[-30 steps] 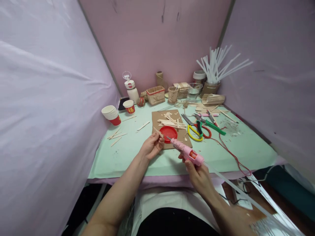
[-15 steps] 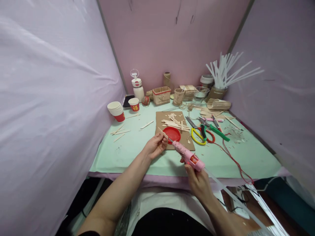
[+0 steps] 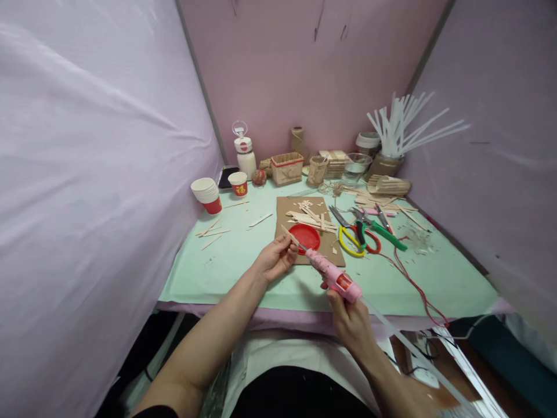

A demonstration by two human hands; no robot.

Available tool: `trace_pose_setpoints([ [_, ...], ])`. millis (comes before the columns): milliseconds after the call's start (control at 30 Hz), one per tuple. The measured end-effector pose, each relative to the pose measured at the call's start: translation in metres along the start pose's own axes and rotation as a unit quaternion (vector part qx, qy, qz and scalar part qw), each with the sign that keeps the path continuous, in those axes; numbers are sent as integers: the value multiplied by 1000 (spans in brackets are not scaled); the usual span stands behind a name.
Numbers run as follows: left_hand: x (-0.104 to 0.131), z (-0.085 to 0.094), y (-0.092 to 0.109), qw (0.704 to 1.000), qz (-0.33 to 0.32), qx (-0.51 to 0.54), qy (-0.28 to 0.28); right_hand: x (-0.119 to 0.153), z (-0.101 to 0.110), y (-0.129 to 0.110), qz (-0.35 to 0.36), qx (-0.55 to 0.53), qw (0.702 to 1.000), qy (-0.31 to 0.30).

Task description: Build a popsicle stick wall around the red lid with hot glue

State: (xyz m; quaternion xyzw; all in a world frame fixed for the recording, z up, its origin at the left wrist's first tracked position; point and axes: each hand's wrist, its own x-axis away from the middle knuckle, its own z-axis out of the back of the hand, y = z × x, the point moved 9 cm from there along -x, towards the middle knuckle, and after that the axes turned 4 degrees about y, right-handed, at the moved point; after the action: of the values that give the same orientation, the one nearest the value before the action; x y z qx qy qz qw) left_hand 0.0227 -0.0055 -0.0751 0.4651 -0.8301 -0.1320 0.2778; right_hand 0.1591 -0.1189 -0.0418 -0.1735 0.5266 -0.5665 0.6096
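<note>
Left hand (image 3: 278, 256) pinches wooden stick (image 3: 288, 233) near red dish (image 3: 306, 236); right hand (image 3: 350, 316) grips pink glue gun (image 3: 332, 274), nozzle (image 3: 302, 247) by the stick — gluing step, apparently; next move calls for steady alignment.

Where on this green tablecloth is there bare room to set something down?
Front left, between the loose wooden sticks and the left hand; front right, between the pink glue gun and the red cord. Crowded: the brown cardboard and around the scissors and green-handled cutters.
</note>
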Motion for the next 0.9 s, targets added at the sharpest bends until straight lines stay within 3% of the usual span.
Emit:
trace_pose_setpoints([
  [900, -2, 3, 1, 1000, -7, 0, 10, -3, -2, -1, -23, 3, 1000, -20],
])
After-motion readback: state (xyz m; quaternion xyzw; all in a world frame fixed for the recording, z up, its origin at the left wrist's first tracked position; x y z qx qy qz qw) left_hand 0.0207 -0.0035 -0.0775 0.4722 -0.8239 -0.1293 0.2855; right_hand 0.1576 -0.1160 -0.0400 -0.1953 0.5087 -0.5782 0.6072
